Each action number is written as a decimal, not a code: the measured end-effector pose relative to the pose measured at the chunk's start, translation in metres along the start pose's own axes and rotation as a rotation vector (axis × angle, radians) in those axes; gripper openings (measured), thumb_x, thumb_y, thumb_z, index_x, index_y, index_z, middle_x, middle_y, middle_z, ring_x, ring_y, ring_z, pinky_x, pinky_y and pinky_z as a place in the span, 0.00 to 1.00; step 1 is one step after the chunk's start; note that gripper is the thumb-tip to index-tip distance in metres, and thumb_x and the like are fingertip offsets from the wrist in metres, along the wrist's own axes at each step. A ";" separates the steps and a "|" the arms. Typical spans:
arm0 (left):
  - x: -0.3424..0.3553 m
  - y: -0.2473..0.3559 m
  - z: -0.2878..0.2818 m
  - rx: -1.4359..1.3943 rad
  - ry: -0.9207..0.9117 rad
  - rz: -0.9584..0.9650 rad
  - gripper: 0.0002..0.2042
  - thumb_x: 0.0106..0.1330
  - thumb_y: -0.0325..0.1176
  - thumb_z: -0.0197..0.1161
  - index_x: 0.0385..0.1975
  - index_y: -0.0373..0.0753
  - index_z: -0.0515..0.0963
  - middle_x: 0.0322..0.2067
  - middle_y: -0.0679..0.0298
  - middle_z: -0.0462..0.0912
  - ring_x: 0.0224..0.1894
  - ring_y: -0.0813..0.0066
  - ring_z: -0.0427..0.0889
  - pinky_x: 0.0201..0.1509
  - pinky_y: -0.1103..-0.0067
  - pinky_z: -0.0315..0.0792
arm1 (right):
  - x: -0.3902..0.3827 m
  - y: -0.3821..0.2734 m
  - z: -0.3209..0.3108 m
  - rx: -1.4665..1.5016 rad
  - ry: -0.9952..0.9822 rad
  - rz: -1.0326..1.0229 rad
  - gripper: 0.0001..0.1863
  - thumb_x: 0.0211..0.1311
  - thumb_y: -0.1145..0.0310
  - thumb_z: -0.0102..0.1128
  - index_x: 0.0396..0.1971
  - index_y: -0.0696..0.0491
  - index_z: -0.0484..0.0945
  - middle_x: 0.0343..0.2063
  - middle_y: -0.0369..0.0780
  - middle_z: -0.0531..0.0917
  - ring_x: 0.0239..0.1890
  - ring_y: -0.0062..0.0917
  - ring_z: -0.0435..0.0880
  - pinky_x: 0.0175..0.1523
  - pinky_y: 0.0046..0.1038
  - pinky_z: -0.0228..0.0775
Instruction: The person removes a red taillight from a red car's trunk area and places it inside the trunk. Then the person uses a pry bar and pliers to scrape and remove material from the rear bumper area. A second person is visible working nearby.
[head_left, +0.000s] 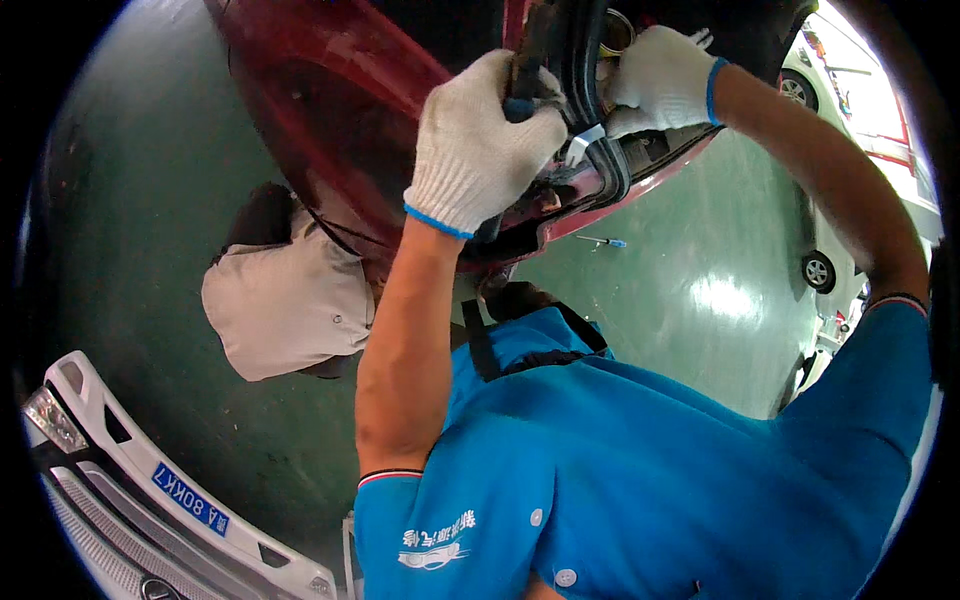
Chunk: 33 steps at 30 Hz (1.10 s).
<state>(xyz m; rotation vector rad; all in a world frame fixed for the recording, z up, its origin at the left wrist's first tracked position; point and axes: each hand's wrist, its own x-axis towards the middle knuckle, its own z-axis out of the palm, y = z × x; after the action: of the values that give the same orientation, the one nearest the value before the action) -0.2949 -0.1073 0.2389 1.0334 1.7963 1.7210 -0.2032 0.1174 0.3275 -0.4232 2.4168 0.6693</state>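
Observation:
My left hand (pixel 485 145), in a white knitted glove with a blue cuff, has its fingers bent round a dark, narrow piece (pixel 524 70) at the red car body (pixel 370 70). The kind of that piece is unclear. Close by on the right, a black rubber-like strip (pixel 585 75) curves down along the car's opening. A pale, bent clip-like piece (pixel 584 146) sits against this strip. My right hand (pixel 660 82), gloved the same way, reaches in on the strip's right side with fingers curled inward. Its fingertips are partly hidden, beside a round metal-rimmed part (pixel 617 33).
Someone in a beige garment (pixel 290 305) is low beside the car at left. A blue-handled tool (pixel 608 241) lies on the green floor (pixel 690 230). A white vehicle front (pixel 130 440) stands at lower left, and white cars (pixel 835 240) are at right.

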 end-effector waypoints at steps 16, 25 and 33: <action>0.001 0.006 0.005 -0.306 -0.035 -0.156 0.10 0.57 0.26 0.65 0.37 0.30 0.82 0.32 0.60 0.88 0.33 0.78 0.84 0.39 0.81 0.77 | -0.064 -0.161 0.080 1.626 0.144 0.781 0.23 0.74 0.48 0.51 0.43 0.54 0.82 0.21 0.42 0.80 0.22 0.34 0.82 0.28 0.39 0.75; 0.000 0.016 0.004 -0.334 -0.021 -0.208 0.12 0.60 0.21 0.62 0.43 0.26 0.78 0.41 0.49 0.87 0.41 0.63 0.88 0.48 0.72 0.83 | -0.036 -0.211 0.060 2.619 0.153 0.893 0.18 0.74 0.53 0.56 0.32 0.53 0.78 0.17 0.30 0.74 0.14 0.14 0.68 0.18 0.20 0.56; -0.003 0.016 0.011 -0.269 0.001 -0.181 0.11 0.60 0.21 0.62 0.43 0.26 0.77 0.42 0.47 0.86 0.42 0.60 0.88 0.50 0.67 0.84 | -0.035 -0.222 0.060 2.865 0.276 0.847 0.18 0.73 0.53 0.56 0.33 0.53 0.78 0.16 0.31 0.74 0.12 0.17 0.69 0.15 0.23 0.58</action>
<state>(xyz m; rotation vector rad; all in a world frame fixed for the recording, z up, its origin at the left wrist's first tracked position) -0.2815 -0.1033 0.2527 0.7355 1.5521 1.7887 -0.0521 -0.0273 0.2267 1.5596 1.1664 -2.4186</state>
